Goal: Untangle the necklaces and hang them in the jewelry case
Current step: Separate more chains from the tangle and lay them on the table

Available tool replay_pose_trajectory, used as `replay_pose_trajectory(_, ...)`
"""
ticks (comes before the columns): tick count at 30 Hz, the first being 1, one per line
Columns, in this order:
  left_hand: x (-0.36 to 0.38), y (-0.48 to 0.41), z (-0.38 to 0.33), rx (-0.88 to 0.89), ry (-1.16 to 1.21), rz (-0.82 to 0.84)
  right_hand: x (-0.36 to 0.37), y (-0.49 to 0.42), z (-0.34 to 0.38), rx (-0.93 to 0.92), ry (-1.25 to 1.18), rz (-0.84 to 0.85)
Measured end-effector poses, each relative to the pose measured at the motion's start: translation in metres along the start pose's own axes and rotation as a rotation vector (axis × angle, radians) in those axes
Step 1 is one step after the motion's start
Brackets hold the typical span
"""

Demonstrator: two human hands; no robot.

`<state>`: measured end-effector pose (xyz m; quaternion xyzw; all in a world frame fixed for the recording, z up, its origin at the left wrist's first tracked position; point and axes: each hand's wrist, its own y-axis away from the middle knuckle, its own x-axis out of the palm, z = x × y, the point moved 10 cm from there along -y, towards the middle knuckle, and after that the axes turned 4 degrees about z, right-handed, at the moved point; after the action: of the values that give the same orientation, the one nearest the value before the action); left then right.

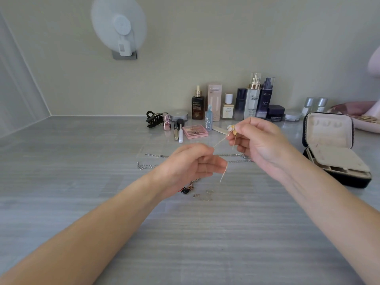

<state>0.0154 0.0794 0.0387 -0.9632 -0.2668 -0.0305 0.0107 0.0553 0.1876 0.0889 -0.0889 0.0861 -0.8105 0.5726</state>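
A thin gold necklace with a white flower pendant is stretched in the air between both hands. My right hand pinches it at the pendant, and my left hand pinches the chain lower down, a loose end dangling below its fingers. On the table behind the hands lies a long silver chain. Under my left hand rest a dark-pendant necklace and a small fine chain. The black jewelry case stands open at the right, lid upright, beige lining showing.
Cosmetic bottles, a pink palette, brushes, a compact and a black hair clip line the back of the grey table. A pink dish sits behind the case. A white fan hangs on the wall.
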Motion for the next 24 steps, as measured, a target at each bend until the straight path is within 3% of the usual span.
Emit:
replay_pose_trajectory(6,-0.001,0.0,0.002,-0.004,0.104,-0.008,-0.009,-0.001,-0.003,0.05,-0.111,-0.031)
replay_pose_trajectory(10,-0.007,-0.005,0.002,0.064,-0.073,-0.096,0.006,0.003,0.003,0.008,0.0,0.061)
replay_pose_trajectory(13,0.004,-0.007,0.006,0.094,-0.061,-0.023,0.02,0.007,0.007,-0.036,0.117,0.107)
replay_pose_trajectory(16,0.01,-0.005,0.0,0.14,0.086,0.041,0.008,0.004,0.007,-0.029,0.146,0.024)
replay_pose_trajectory(24,-0.028,-0.002,-0.018,0.151,0.173,-0.106,-0.046,-0.005,-0.016,0.167,-0.141,-0.272)
